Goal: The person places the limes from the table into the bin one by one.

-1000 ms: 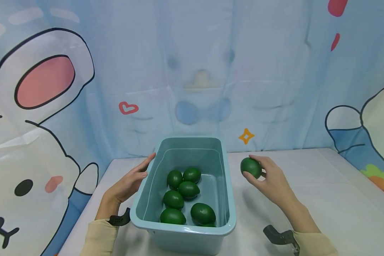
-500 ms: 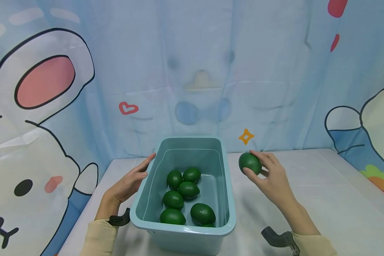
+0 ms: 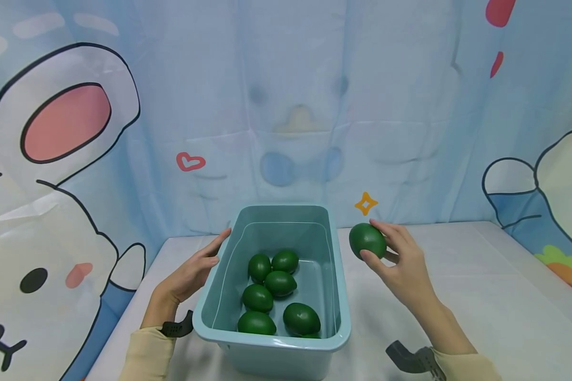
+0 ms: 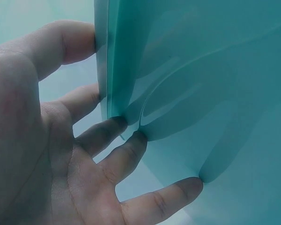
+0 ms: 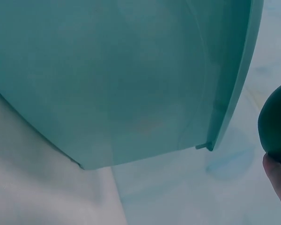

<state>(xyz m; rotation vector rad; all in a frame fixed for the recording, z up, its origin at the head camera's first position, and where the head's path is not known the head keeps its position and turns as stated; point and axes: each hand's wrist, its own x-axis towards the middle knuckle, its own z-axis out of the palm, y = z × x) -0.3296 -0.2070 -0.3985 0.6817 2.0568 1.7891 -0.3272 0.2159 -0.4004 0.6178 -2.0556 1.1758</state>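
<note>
1. The right hand (image 3: pixel 402 264) grips a dark green, egg-shaped fruit (image 3: pixel 367 241) between thumb and curled fingers, clear of the table, just beside the right rim of the bin and a little above it; in the right wrist view the fruit (image 5: pixel 276 122) sits at the frame's right edge with a fingertip under it.
2. The teal rectangular plastic bin (image 3: pixel 340 296) stands on the white table (image 3: pixel 481 286) between the two hands; the right wrist view shows its outer wall (image 5: pixel 131 84) filling most of the frame.
3. The left hand (image 3: pixel 190 272) lies flat against the bin's left outer wall with fingers straight and spread, holding nothing; in the left wrist view the fingertips (image 4: pixel 133 140) touch the teal wall (image 4: pixel 201 93), the thumb up near the rim.
4. Inside the bin lie six more green fruits (image 3: pixel 278 283) of the same kind, clustered on the floor toward the near end; a seventh may peep out at the near wall, too little to be sure.
5. Behind the table hangs a pale blue cartoon-printed curtain (image 3: pixel 291 106); both wrists wear cream sleeves and black straps.
</note>
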